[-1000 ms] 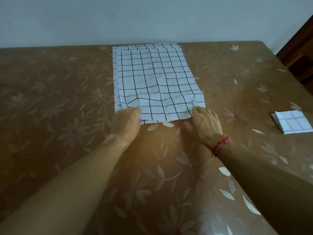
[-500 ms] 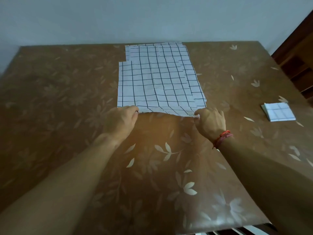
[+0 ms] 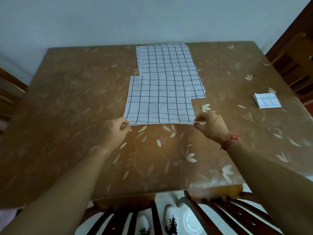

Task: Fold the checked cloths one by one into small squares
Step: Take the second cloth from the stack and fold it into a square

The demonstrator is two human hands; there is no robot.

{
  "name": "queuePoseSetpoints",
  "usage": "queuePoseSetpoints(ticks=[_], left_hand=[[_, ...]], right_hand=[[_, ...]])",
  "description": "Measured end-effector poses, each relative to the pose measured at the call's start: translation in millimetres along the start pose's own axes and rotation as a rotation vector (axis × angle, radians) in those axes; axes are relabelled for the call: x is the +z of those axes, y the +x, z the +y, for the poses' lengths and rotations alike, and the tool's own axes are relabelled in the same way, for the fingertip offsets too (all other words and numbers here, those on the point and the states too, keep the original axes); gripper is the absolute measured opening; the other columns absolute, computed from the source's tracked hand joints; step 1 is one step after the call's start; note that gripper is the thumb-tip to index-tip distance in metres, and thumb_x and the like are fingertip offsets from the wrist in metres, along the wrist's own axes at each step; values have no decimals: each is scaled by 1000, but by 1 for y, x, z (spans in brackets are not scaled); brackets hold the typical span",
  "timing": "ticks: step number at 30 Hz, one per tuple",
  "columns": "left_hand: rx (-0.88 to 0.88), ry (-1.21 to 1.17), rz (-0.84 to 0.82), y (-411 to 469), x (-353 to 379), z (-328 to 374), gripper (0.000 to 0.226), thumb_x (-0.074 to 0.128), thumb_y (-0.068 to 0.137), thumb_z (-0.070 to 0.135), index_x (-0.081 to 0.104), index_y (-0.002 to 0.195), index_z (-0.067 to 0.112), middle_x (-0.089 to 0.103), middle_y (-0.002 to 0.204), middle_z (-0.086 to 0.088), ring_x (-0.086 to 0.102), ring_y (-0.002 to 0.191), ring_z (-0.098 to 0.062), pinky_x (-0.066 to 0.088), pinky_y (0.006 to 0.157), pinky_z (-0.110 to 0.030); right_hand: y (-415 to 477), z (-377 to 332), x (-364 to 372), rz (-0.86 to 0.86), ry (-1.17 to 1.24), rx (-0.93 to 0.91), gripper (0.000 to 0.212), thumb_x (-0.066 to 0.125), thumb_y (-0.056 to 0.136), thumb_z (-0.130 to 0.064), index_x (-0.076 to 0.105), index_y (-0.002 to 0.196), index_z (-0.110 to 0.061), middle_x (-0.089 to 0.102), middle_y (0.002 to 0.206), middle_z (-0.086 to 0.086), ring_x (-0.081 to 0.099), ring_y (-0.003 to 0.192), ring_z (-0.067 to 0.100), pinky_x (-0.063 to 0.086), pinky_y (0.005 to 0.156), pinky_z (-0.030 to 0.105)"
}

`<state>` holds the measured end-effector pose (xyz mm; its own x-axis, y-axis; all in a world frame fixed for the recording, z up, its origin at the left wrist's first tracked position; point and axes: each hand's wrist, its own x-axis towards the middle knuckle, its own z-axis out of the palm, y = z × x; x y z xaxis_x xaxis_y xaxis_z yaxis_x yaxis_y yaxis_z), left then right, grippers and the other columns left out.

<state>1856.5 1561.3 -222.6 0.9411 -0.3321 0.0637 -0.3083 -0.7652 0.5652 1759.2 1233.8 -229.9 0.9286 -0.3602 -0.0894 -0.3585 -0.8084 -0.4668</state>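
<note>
My left hand (image 3: pixel 116 131) and right hand (image 3: pixel 210 126) each pinch a near corner of the top checked cloth (image 3: pixel 160 102), lying half off the stack (image 3: pixel 166 60) on the table (image 3: pixel 67 99), keeping its edge taut for folding

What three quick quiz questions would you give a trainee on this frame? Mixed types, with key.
1. True or false: the left grip and right grip each pinch a near corner of the top cloth.
2. The folded square lies where from the stack? A: left. B: right. C: on top.
3. Which wrist wears the red band?
Key: 1 true; 2 B; 3 right.
</note>
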Motion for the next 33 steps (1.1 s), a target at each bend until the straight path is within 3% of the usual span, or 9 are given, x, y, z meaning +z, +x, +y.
queuePoseSetpoints(ticks=[4, 7, 12, 16, 19, 24, 27, 30, 33], left_hand=[[-30, 15, -19, -28, -14, -14, 10, 62, 86, 15, 68, 82, 22, 62, 63, 6, 58, 61, -19, 38, 52, -24], [-58, -70, -29, -46, -19, -19, 11, 64, 84, 11, 69, 79, 19, 60, 62, 8, 54, 57, -8, 36, 50, -16], [-124, -169, -72, -67, -29, -28, 8, 69, 81, 16, 70, 76, 21, 65, 66, 4, 61, 66, -19, 42, 57, -27], [-131, -205, -100, -77, -38, -29, 15, 68, 81, 12, 67, 70, 23, 63, 62, 4, 58, 62, -20, 40, 55, -27], [-113, -199, -99, -76, -44, -30, 15, 69, 81, 13, 68, 70, 23, 65, 65, 3, 61, 67, -22, 44, 57, -30], [-132, -208, -69, -70, -47, -28, 15, 69, 81, 12, 68, 71, 22, 67, 68, 1, 62, 69, -23, 42, 56, -28], [-142, -202, -27, -61, -45, -24, 13, 71, 82, 13, 68, 73, 22, 67, 70, -1, 62, 70, -23, 45, 58, -30], [-186, -249, 5, -45, -43, -23, 11, 71, 82, 15, 68, 75, 23, 68, 73, -2, 64, 73, -24, 52, 65, -39], [-193, -269, 12, -26, -40, -20, 11, 70, 83, 17, 68, 75, 24, 68, 73, 0, 64, 73, -23, 54, 67, -43]], right_hand=[[-25, -4, -6, 7, 35, 44, 8, 69, 80, -27, 68, 86, -21, 66, 81, -9, 63, 84, 15, 40, 71, 25], [-42, -8, -8, -2, 61, 85, 8, 69, 79, -27, 67, 83, -22, 63, 74, -5, 58, 77, 19, 40, 70, 26], [-60, -5, -10, -91, 36, 59, 11, 75, 78, -29, 65, 80, -24, 59, 74, -9, 56, 85, 21, 43, 97, 46], [-68, -6, -12, -153, 65, 36, 16, 76, 79, -25, 62, 81, -17, 54, 74, -8, 55, 77, 19, 38, 62, 25], [-67, -5, -14, -190, 63, 21, 19, 77, 79, -27, 59, 74, -23, 57, 71, -9, 55, 69, 15, 34, 53, 19], [-60, -5, -15, -185, 103, 40, 17, 77, 79, -32, 68, 83, -18, 68, 83, 1, 62, 79, 18, 50, 84, 34], [-55, -3, -15, -205, 271, 115, 22, 80, 77, -30, 70, 87, -14, 72, 89, 3, 67, 84, 19, 54, 72, 29], [-51, 6, -11, -290, 429, 239, 39, 87, 67, -27, 71, 97, -9, 74, 95, 4, 70, 88, 20, 60, 77, 38], [-48, 14, -5, -364, 443, 316, 24, 85, 69, -14, 73, 89, -6, 73, 93, 11, 67, 80, 23, 58, 79, 42]])
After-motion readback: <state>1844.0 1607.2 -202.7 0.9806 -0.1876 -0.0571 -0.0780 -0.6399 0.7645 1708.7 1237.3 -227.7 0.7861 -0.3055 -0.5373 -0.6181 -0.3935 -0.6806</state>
